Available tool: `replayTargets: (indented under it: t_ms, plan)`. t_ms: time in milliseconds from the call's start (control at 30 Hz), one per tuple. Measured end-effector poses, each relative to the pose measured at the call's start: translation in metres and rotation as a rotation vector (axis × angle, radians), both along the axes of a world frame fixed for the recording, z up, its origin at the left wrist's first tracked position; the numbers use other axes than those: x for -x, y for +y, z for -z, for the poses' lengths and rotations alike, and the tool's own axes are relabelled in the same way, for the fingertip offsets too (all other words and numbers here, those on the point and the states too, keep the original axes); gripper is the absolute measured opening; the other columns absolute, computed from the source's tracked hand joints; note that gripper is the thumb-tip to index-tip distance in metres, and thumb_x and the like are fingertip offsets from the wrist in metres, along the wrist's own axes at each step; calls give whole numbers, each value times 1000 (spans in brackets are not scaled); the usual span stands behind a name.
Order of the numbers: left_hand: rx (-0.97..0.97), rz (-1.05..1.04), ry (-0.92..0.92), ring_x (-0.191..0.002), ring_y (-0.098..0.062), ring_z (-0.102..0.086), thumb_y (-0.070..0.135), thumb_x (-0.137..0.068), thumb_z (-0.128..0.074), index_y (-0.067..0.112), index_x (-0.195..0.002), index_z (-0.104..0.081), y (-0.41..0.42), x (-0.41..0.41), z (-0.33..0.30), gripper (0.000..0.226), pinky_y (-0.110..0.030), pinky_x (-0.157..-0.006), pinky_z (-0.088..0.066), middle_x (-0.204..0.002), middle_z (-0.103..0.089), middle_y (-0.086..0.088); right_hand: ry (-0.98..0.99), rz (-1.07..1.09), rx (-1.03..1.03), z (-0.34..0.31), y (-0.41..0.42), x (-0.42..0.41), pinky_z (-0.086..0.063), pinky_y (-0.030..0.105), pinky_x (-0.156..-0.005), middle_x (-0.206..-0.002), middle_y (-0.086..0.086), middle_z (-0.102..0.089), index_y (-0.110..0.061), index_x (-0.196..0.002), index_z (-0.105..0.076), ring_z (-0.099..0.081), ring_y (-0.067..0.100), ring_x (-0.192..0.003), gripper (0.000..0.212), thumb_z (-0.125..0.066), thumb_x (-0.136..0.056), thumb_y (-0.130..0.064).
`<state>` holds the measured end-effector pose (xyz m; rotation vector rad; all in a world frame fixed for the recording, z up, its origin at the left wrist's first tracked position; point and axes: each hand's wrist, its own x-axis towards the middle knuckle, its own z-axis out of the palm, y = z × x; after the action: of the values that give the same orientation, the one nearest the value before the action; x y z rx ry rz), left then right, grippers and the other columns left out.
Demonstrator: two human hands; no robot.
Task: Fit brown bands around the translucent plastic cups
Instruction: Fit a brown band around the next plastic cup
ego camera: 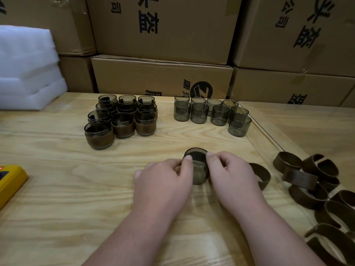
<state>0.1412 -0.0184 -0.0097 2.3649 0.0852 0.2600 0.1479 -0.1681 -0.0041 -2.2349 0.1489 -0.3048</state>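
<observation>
My left hand (165, 177) and right hand (230, 169) pinch the cup (197, 169) by its sides; it looks light, slick and stiff.

Pale wood table (57, 189) fills the foreground. Stacked cardboard boxes (163, 25) with black print wall off 12 o'clock. White foam sheets (26, 68) piled at 10 o'clock. Even, soft light.
</observation>
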Motion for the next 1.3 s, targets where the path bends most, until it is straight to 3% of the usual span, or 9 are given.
replayTargets:
  t_ms: [167, 333, 467, 567, 733, 933, 1033, 1200, 1300]
  plan:
    - [95, 34, -36, -82, -9, -62, 70, -83, -30, 38, -100, -74, 2, 2, -2, 57, -43, -96, -47, -66, -66, 15, -1, -55, 136, 3, 0, -1, -50, 32, -65, -78, -11, -68, -28, -90, -67, -61, 7, -76, 37, -49, -94, -60]
    - [199, 92, -49, -105, -2, -64, 60, -77, -51, 65, -139, -38, 2, -1, -2, 64, -38, -101, -51, -106, -71, 24, -78, -116, -5, 8, -2, -4, -43, 11, -75, -122, -26, -56, -40, -144, -51, -57, -8, -95, 58, -69, -89, -46]
    - [236, 85, -58, -99, 8, -62, 47, -88, -66, 74, -132, -35, 6, -6, 7, 60, -1, -79, -43, -91, -63, 36, -124, -161, -45, 11, -2, -6, -45, 4, -79, -123, -29, -55, -38, -147, -51, -56, -16, -101, 63, -76, -90, -33]
    - [241, 91, -47, -103, 9, -63, 38, -91, -72, 63, -139, -47, 10, -8, 10, 59, 8, -72, -35, -97, -52, 48, -94, -165, -96, 12, -4, -8, -46, 7, -81, -117, -26, -66, -38, -145, -54, -63, -12, -98, 61, -78, -89, -30]
    - [146, 132, -41, -117, 0, -64, 38, -93, -71, 54, -143, -50, 11, -12, 15, 57, -7, -85, -43, -121, -72, 21, -89, -158, -114, 16, -9, -9, -41, -3, -72, -83, -41, -63, -38, -137, -63, -62, -20, -91, 56, -82, -86, -27]
    - [155, 117, -38, -118, -2, -64, 38, -94, -70, 47, -146, -51, 12, -12, 17, 56, -15, -91, -46, -122, -72, 19, -92, -169, -121, 17, -9, -12, -42, -2, -73, -80, -46, -58, -38, -137, -63, -60, -24, -91, 57, -83, -85, -27]
    - [223, 109, -72, -121, 1, -61, 36, -93, -71, 48, -146, -50, 9, -12, 17, 58, -6, -88, -39, -126, -68, 26, -89, -200, -216, 17, -5, -12, -43, -3, -73, -96, -41, -59, -34, -138, -61, -60, -25, -93, 56, -80, -88, -19]
    - [429, 76, -49, -118, 6, -62, 48, -76, -63, 55, -131, -49, 7, -9, 12, 57, -33, -107, -50, -130, -67, 23, -115, -231, -404, 16, 3, -9, -55, 14, -86, -121, -22, -67, -35, -126, -60, -69, -6, -105, 40, -75, -92, -21]
    - [405, 72, -46, -117, 4, -63, 42, -80, -68, 60, -128, -42, 6, -8, 12, 58, -31, -103, -50, -133, -65, 23, -108, -241, -349, 16, 5, -9, -52, 21, -99, -125, -30, -62, -47, -121, -53, -64, -5, -115, 49, -76, -92, -16]
